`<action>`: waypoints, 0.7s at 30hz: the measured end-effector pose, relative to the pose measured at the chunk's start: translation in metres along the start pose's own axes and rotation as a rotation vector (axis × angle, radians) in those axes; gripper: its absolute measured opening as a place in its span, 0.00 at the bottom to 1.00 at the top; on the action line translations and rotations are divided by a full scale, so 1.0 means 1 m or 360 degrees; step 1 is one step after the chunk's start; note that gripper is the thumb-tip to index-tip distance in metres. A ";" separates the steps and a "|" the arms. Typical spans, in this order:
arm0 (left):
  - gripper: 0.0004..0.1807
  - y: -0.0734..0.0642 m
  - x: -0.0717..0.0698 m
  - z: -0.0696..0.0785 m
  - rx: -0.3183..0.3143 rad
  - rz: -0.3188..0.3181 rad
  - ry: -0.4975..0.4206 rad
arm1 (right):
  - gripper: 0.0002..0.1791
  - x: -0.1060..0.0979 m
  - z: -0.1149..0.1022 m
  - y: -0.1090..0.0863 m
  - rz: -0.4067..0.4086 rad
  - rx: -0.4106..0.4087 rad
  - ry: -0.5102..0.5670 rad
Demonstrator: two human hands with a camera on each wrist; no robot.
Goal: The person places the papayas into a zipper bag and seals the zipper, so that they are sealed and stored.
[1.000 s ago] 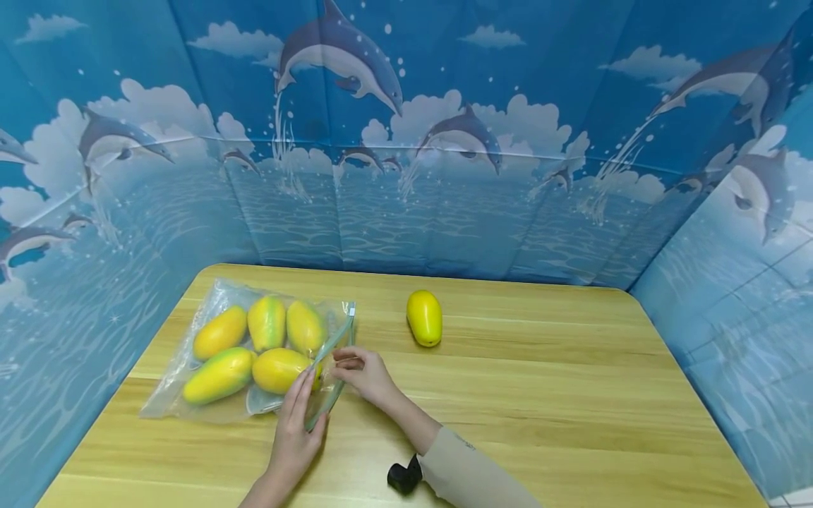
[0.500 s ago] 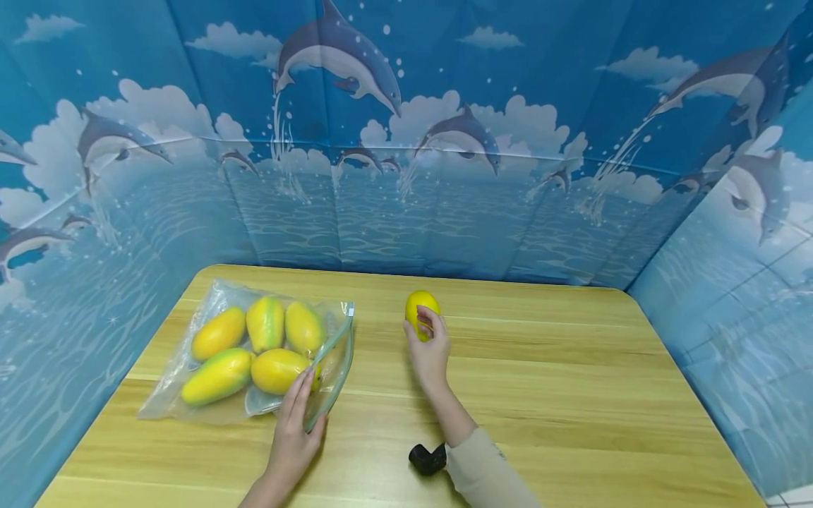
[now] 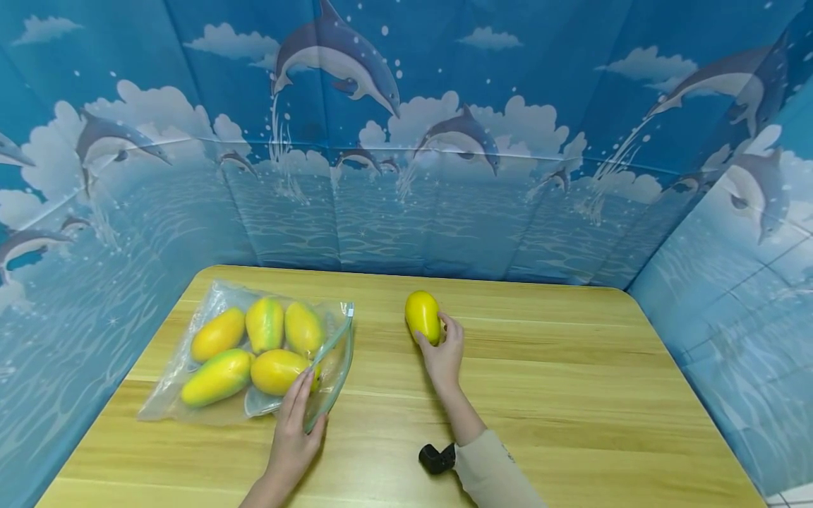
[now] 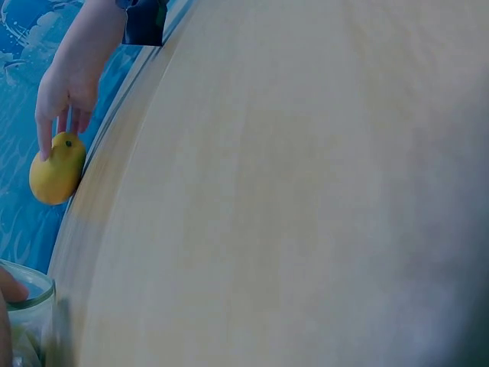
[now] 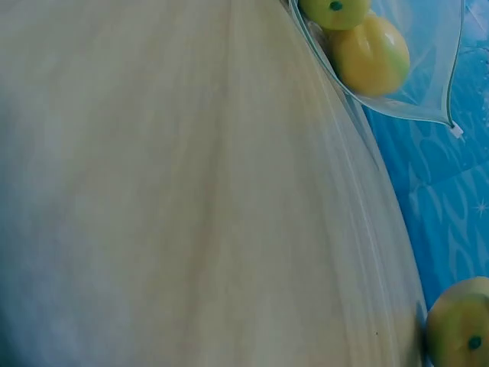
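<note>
In the head view, a clear zip-lock bag (image 3: 231, 416) lies on the left of the table with several yellow-green mangoes (image 3: 219, 377) inside. My left hand (image 3: 296, 427) holds the bag's zip edge near its mouth, which gapes toward the right. A finger (image 4: 9, 287) over the bag's rim shows in the left wrist view. Beyond the bag, a loose yellow mango (image 3: 422, 314) stands near the table's back. My right hand (image 3: 444, 356) grips its near end, thumb on the left and fingers on the right. The right wrist view shows that mango (image 5: 462, 332) at its lower corner, without the hand.
The wooden table (image 3: 571, 381) stretches to the right of my right arm. Behind it hangs a blue dolphin-printed curtain (image 3: 406, 212), which also covers both sides. A black device (image 3: 437, 458) is worn at my right wrist.
My right hand has left the bag's edge, moved right to the loose mango and closed its fingers around it. The left hand has stayed at the bag.
</note>
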State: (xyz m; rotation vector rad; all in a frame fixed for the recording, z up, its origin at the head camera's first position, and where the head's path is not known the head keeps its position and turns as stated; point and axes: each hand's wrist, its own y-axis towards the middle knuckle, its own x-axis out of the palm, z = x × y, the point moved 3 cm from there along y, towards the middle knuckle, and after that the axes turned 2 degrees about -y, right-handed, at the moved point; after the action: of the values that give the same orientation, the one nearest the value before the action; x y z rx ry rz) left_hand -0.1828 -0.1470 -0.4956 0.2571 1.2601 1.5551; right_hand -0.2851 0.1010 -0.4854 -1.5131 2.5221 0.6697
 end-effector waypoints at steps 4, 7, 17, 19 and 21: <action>0.49 0.000 0.000 0.000 0.0003 0.0000 -0.0011 | 0.32 0.002 0.003 -0.001 -0.0050 0.0068 0.0002; 0.48 -0.001 0.000 -0.001 0.0007 0.0007 -0.0015 | 0.34 0.003 0.005 -0.001 -0.0064 0.0097 0.0019; 0.47 -0.001 0.000 -0.001 0.0012 0.0021 -0.0017 | 0.34 0.004 0.010 0.001 -0.0080 0.0103 0.0046; 0.47 -0.001 0.001 -0.001 0.0009 0.0023 -0.0012 | 0.33 0.004 0.011 0.002 -0.0080 0.0117 0.0082; 0.48 -0.001 0.001 -0.001 0.0007 0.0025 -0.0007 | 0.33 0.004 0.014 0.002 -0.0091 0.0149 0.0134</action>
State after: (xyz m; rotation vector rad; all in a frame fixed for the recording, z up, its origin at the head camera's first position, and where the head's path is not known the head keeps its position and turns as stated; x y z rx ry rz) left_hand -0.1833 -0.1472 -0.4969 0.2739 1.2607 1.5643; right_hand -0.2909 0.1043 -0.4984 -1.6061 2.5205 0.4823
